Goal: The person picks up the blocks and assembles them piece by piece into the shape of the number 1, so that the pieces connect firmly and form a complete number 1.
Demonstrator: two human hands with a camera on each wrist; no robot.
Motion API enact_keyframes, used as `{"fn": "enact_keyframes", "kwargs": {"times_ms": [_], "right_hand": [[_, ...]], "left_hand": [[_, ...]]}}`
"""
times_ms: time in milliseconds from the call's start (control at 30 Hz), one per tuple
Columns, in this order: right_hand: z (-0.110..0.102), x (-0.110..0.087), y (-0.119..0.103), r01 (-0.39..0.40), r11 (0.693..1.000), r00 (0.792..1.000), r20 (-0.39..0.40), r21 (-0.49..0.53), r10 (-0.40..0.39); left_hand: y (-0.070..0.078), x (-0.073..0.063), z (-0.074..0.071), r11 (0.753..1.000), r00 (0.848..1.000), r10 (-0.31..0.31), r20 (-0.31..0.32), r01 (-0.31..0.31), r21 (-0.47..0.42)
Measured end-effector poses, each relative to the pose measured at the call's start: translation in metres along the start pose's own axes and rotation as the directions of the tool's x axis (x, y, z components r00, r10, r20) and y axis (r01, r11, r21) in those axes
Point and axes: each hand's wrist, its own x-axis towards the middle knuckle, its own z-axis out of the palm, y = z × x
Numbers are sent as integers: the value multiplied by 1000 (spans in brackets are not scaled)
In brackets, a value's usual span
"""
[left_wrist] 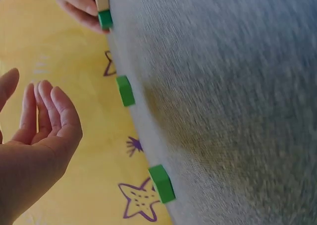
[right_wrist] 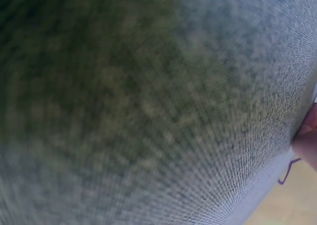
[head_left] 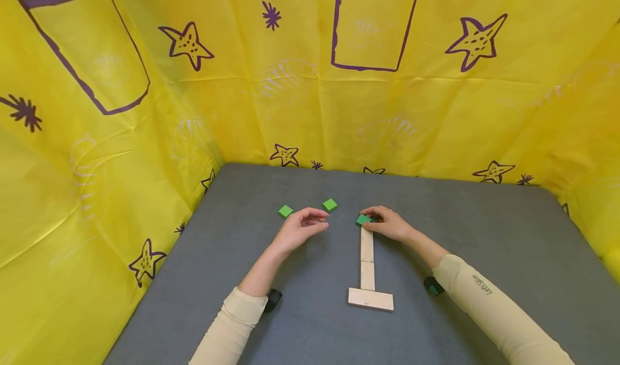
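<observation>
My right hand (head_left: 391, 225) pinches a dark green block (head_left: 363, 220) between thumb and fingers, at the far end of a line of pale wooden blocks (head_left: 367, 262). In the left wrist view that dark green block (left_wrist: 105, 19) touches the end of the wood. A wooden block (head_left: 370, 299) lies crosswise at the line's near end. My left hand (head_left: 301, 228) hovers with bent, relaxed fingers and nothing between them. Just beyond it lie two lighter green blocks, one to the left (head_left: 285, 211) and one to the right (head_left: 330, 204). The right wrist view catches only some fingertips (right_wrist: 308, 138).
Everything rests on a dark grey table surface (head_left: 310, 327). Yellow cloth (head_left: 232, 106) with purple drawings hangs along the back and both sides. A black wrist device (head_left: 273, 300) sits on the left wrist, another (head_left: 433, 286) on the right.
</observation>
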Motion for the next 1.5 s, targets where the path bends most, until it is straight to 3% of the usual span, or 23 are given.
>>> {"fn": "enact_keyframes", "kwargs": {"times_ms": [333,400,667,733,900,1067,1367,1500], "right_hand": [[-2,-1,0,-8,1000,1000,3,14,8],[-2,-1,0,-8,1000,1000,3,12,8],[-3,-1,0,-17,1000,1000,6,7,17],[-3,0,0,-18,1000,1000,5,9,18],[-2,0,1,-12,1000,1000,-1,2,12],[-1,0,2,-15,1000,1000,4,6,15],[1,1,2,-19,1000,1000,5,5,19],[2,2,2,-22,1000,1000,3,2,22]], "left_hand": [[-11,13,-18,993,980,-20,-199,-3,-114],[-12,14,-22,991,976,-33,-215,4,-135],[13,10,-33,978,962,-105,-252,54,-201],[11,13,-37,975,959,-124,-255,71,-208],[-13,28,-47,969,947,-164,-277,101,-227],[-30,38,-54,974,941,-167,-293,112,-195],[-32,38,-63,982,940,-168,-297,134,-130],[-36,38,-67,988,939,-157,-306,149,-49]]}}
